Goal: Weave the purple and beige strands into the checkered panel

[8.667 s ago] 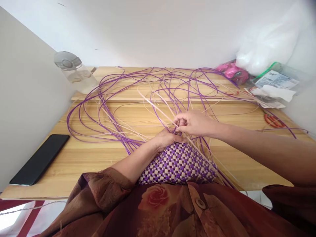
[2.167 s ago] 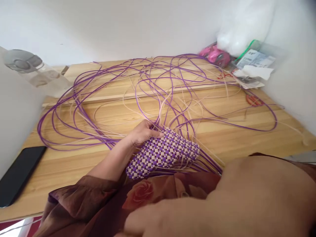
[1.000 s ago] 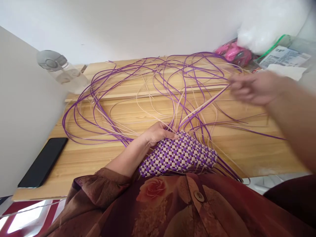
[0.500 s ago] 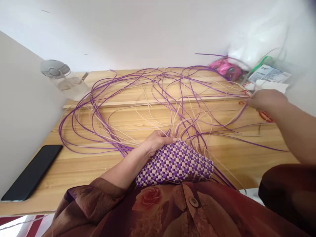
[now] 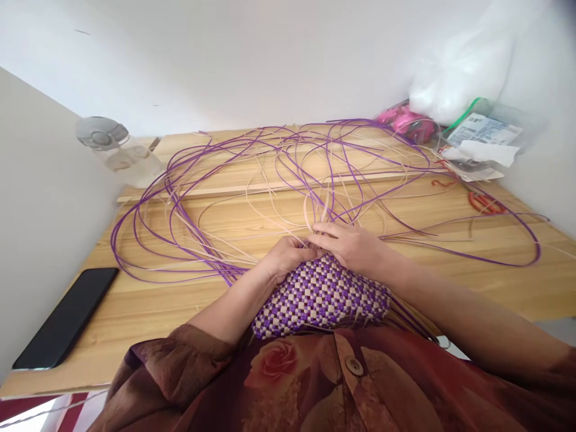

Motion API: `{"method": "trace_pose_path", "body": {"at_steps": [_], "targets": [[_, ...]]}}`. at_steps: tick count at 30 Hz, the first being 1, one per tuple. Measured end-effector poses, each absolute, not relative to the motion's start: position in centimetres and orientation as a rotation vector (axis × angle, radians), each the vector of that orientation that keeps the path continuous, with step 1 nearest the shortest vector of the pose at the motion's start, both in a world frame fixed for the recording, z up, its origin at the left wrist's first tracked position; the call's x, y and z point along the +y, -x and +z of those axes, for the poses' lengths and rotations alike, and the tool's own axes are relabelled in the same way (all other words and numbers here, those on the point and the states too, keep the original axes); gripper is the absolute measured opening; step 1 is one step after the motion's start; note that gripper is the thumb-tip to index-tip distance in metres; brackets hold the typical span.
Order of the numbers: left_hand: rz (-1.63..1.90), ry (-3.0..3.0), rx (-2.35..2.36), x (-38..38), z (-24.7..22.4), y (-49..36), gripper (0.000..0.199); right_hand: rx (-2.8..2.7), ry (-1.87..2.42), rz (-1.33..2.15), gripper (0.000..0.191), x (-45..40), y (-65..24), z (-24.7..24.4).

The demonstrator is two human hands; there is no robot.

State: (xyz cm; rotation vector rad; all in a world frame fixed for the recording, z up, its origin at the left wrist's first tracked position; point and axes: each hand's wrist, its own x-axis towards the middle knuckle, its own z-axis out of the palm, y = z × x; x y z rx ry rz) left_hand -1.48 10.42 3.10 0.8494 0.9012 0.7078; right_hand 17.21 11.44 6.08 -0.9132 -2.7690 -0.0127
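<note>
A purple and beige woven piece (image 5: 319, 294) lies against my body at the table's front edge. Long loose purple and beige strands (image 5: 180, 207) fan out from its upper edge over the wooden table. My left hand (image 5: 285, 258) pinches the woven piece at its top left edge, thumb on the front face. Close beside it, my right hand (image 5: 353, 246) bends over the same edge with its fingertips among the strands, near my left thumb. Exactly which strand lies between the right fingertips is hidden.
A black phone (image 5: 67, 318) lies at the left, with a clear bottle with a grey lid (image 5: 119, 144) behind it. At the right are orange-handled scissors (image 5: 486, 203), papers (image 5: 488, 135), a pink bundle (image 5: 407, 123) and a white plastic bag (image 5: 454, 78).
My right hand has come from the far right, by the papers, back to the woven edge beside my left hand. Some purple strands at the right now curve differently. My left hand keeps its hold.
</note>
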Motion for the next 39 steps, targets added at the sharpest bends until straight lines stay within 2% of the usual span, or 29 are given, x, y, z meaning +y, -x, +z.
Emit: {"method": "trace_pose_path", "body": {"at_steps": [5, 7, 11, 13, 19, 22, 26, 29, 32, 35, 39], "targets": [[0.645, -0.864, 0.852, 10.3, 3.7, 1.9, 0.034, -2.573, 1.106, -0.058, 0.025, 10.8, -19.1, 6.4], [0.656, -0.896, 0.874, 10.2, 3.9, 1.9, 0.031, -2.526, 1.242, 0.122, 0.023, 10.7, -19.4, 6.2], [0.712, -1.004, 0.956, 10.4, 3.5, 1.9, 0.027, -2.497, 1.498, 0.717, 0.025, 12.1, -18.9, 5.7], [0.712, -1.047, 0.944, 10.6, 3.2, 1.9, 0.025, -2.470, 1.517, 0.804, 0.022, 12.9, -18.0, 5.8], [0.624, -0.906, 0.896, 10.6, 3.2, 2.1, 0.028, -2.188, 1.454, 0.488, 0.048, 12.6, -17.0, 6.2], [0.609, -0.850, 0.898, 10.6, 3.4, 2.1, 0.029, -2.028, 1.336, 0.271, 0.045, 11.9, -18.1, 5.5], [0.639, -0.875, 0.853, 10.6, 3.5, 2.2, 0.029, -2.316, 0.961, -0.031, 0.020, 12.3, -19.4, 4.8], [0.628, -0.910, 0.859, 10.6, 3.8, 2.4, 0.029, -2.425, 0.810, -0.116, 0.015, 13.0, -19.8, 5.2], [0.579, -0.945, 0.871, 10.6, 4.2, 2.7, 0.028, -2.433, 0.887, -0.104, 0.019, 13.1, -20.0, 6.0], [0.524, -0.927, 0.876, 10.6, 4.5, 2.7, 0.028, -2.458, 1.151, -0.125, 0.025, 12.5, -20.5, 6.5], [0.588, -0.856, 0.961, 10.5, 4.5, 2.4, 0.026, -2.645, 1.298, -0.153, 0.033, 12.2, -21.8, 6.8]]}}
